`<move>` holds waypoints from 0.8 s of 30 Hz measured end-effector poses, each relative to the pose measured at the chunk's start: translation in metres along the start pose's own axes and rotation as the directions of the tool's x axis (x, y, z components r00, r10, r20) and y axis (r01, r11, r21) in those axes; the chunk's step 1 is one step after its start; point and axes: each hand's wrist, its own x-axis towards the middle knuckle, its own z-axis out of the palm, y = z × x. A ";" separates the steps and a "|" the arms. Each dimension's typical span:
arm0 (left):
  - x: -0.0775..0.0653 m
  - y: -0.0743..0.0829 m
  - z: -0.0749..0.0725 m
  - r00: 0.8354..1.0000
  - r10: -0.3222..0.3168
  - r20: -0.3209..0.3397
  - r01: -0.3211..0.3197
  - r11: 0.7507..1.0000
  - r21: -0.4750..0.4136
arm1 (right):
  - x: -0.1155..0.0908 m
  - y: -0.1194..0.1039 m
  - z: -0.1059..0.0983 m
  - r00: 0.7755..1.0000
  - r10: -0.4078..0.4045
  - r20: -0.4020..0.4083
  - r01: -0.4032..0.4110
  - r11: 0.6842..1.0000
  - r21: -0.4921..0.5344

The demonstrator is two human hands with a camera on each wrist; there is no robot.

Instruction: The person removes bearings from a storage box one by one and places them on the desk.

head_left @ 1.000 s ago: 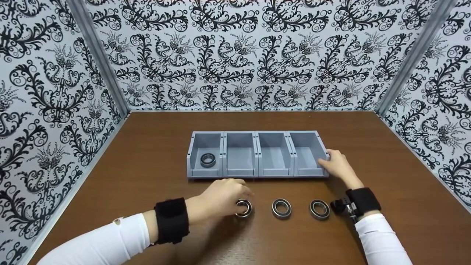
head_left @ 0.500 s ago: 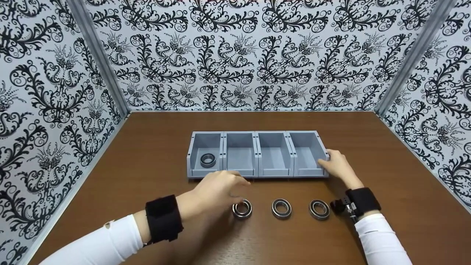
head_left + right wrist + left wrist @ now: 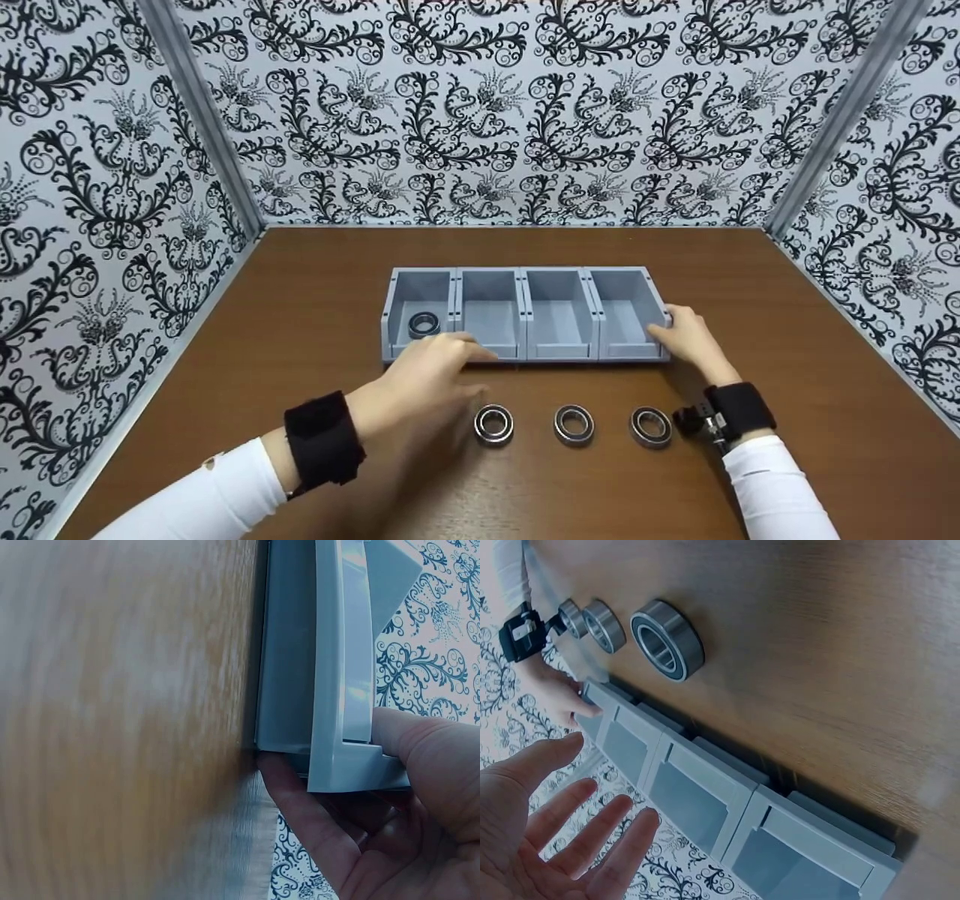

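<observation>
My left hand hovers above the table with its fingers spread and nothing in them. Just to its right, a ball bearing lies flat on the wood; the left wrist view shows this bearing apart from the fingers. A grey row of joined storage bins stands behind. With the thumb over the rightmost wall and the fingers outside, my right hand grips the end bin; the right wrist view shows the bin wall between them. Inside the leftmost bin rests another bearing.
Two more bearings lie in line to the right, a middle bearing and a right bearing close to the right wrist camera. The brown table is bounded by patterned walls at the back and sides.
My left hand has moved away from the left bearing, up and to the left, and its fingers have spread. The right hand and the bins have stayed put.
</observation>
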 end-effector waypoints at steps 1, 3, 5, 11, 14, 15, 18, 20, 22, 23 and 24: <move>0.000 -0.001 0.000 1.000 0.002 -0.008 -0.002 1.000 0.006 | 0.000 0.000 0.000 1.000 -0.003 0.001 0.003 1.000 -0.001; 0.000 -0.004 -0.001 1.000 0.007 -0.024 -0.006 1.000 0.018 | 0.000 0.000 0.000 1.000 -0.008 0.003 0.008 1.000 -0.005; 0.000 -0.007 -0.003 0.999 0.013 -0.043 -0.012 1.000 0.028 | 0.000 0.000 0.000 1.000 -0.007 0.002 0.007 1.000 -0.005; 0.001 -0.014 -0.006 0.996 -0.003 -0.087 0.007 0.999 0.053 | 0.000 0.001 0.000 1.000 -0.010 -0.003 0.010 1.000 -0.007; 0.002 -0.019 -0.007 0.995 -0.022 -0.097 0.027 0.998 0.057 | 0.000 0.001 0.000 1.000 -0.016 -0.008 0.016 1.000 -0.003; 0.002 -0.020 -0.007 0.994 -0.031 -0.102 0.036 0.998 0.053 | 0.000 0.001 0.000 1.000 -0.016 -0.009 0.015 1.000 -0.002; 0.003 -0.025 -0.009 0.991 -0.061 -0.117 0.066 0.997 0.044 | -0.001 0.000 0.000 1.000 -0.012 -0.010 0.012 1.000 0.001; 0.004 -0.028 -0.010 0.989 -0.081 -0.127 0.086 0.996 0.039 | -0.001 -0.001 0.000 1.000 -0.011 -0.011 0.011 1.000 -0.002; 0.005 -0.031 -0.011 0.986 -0.100 -0.132 0.105 0.994 0.035 | -0.001 -0.001 -0.001 1.000 -0.009 -0.010 0.009 1.000 -0.001; 0.005 -0.033 -0.011 0.985 -0.109 -0.135 0.115 0.993 0.038 | -0.001 -0.001 -0.001 1.000 -0.008 -0.010 0.008 1.000 0.000; 0.005 -0.034 -0.012 0.983 -0.118 -0.140 0.124 0.991 0.039 | -0.001 -0.001 -0.001 1.000 -0.008 -0.010 0.008 1.000 0.001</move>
